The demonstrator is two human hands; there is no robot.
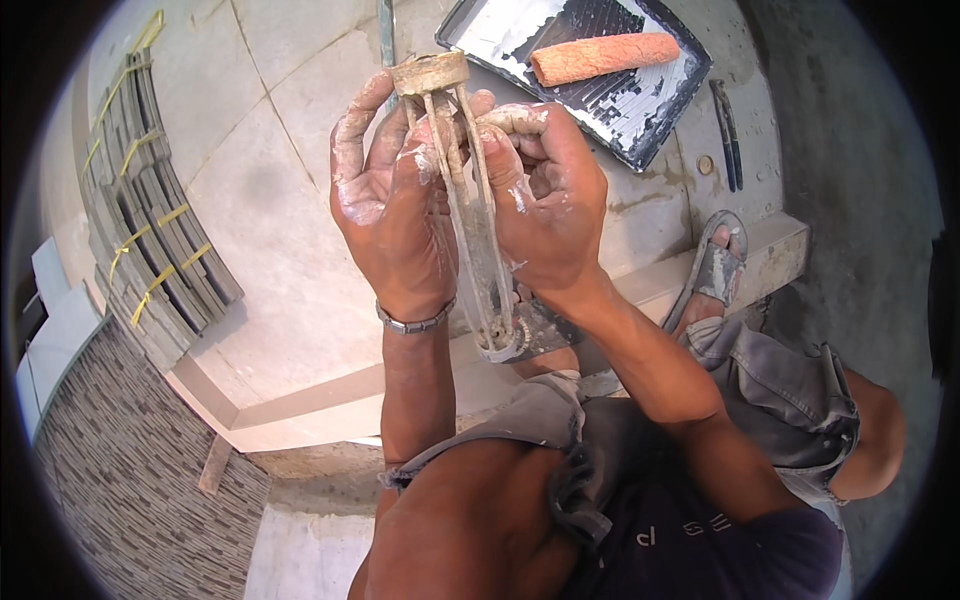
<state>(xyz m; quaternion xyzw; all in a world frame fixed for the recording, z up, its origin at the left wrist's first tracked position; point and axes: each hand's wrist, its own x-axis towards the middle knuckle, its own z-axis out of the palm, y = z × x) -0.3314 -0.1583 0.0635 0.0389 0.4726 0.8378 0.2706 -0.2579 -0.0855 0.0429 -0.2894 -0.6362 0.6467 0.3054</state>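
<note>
Both hands hold a paint roller cage frame [470,230] in front of me, its round end cap at the top and its wire bars running down toward my lap. My left hand [395,200] cups the cage from the left, thumb against a bar and other fingers curled behind it. From the right, my right hand [545,185] pinches a bar just below the cap. Pale paint or dust smears both hands. Beyond them, an orange roller sleeve [605,58] lies across a black paint tray [655,150] streaked with white paint.
Bundles of grey slats [160,210] tied with yellow strips lie at the left. A dark, slim two-legged tool [728,135] and a small round disc [705,164] sit right of the tray. A thin pole [387,35] stretches away behind my left hand. A raised ledge [300,408] crosses near my legs.
</note>
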